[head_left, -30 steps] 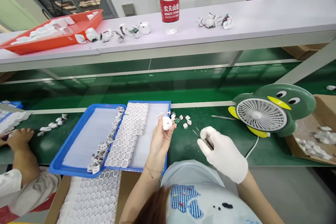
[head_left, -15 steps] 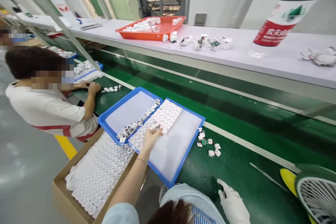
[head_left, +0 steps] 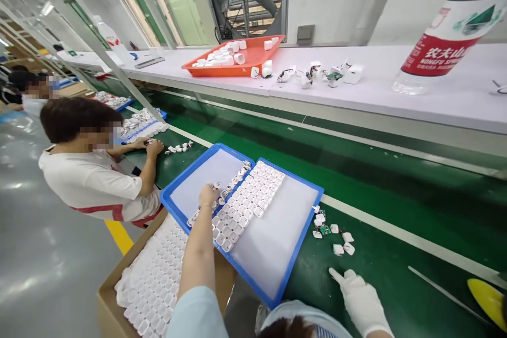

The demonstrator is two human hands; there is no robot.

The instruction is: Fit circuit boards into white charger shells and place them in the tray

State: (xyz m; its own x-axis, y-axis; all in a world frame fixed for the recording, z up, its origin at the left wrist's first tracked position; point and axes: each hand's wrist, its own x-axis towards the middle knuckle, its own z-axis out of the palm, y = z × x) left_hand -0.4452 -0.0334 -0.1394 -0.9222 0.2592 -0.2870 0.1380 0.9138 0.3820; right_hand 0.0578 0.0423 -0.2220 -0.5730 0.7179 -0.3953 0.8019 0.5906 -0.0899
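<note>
So the left hand (head_left: 208,196) is right at the row of wired white parts (head_left: 233,179) in the left blue tray (head_left: 222,162), fingers bent, can't tell if it's actually gripping one. That row's long axis runs along the tray's right edge, slanting away up and to the right. Gloved right hand (head_left: 359,294) is by the table (head_left: 303,274), index finger out, can't tell what's in it.
</note>
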